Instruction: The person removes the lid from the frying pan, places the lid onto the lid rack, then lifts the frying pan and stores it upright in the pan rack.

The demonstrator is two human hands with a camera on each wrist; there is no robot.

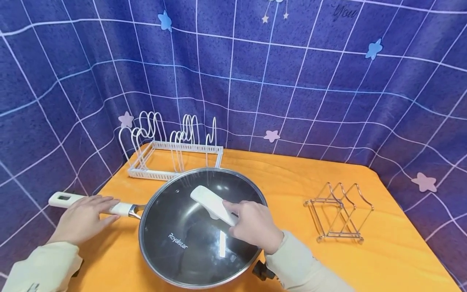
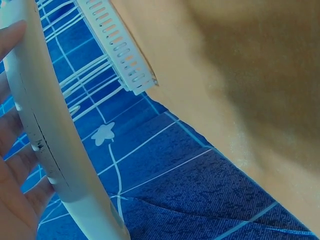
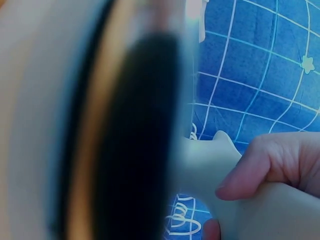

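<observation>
A wok [image 1: 197, 286] with a long white handle [image 1: 122, 209] lies under a dark glass lid [image 1: 171, 259] marked "Royalstar". My left hand [image 1: 81, 217] holds the handle, fingers across its top and thumb on the near side. In the left wrist view, the fingers [image 2: 25, 160] lie along one edge of that white handle [image 2: 65, 145]. On top of the lid, the right hand [image 1: 255, 224] grips the near end of its white knob [image 1: 211, 201]. Close up in the right wrist view, thumb and fingers hold the knob [image 3: 270, 212]; the blurred lid and wok side fill the left.
Behind the wok stands a white rack [image 1: 157, 174] with wire loops. A small metal wire rack [image 1: 339, 233] is at the right on the orange cloth [image 1: 284, 174]. Blue gridded curtain [image 1: 277, 93] encloses the back and sides.
</observation>
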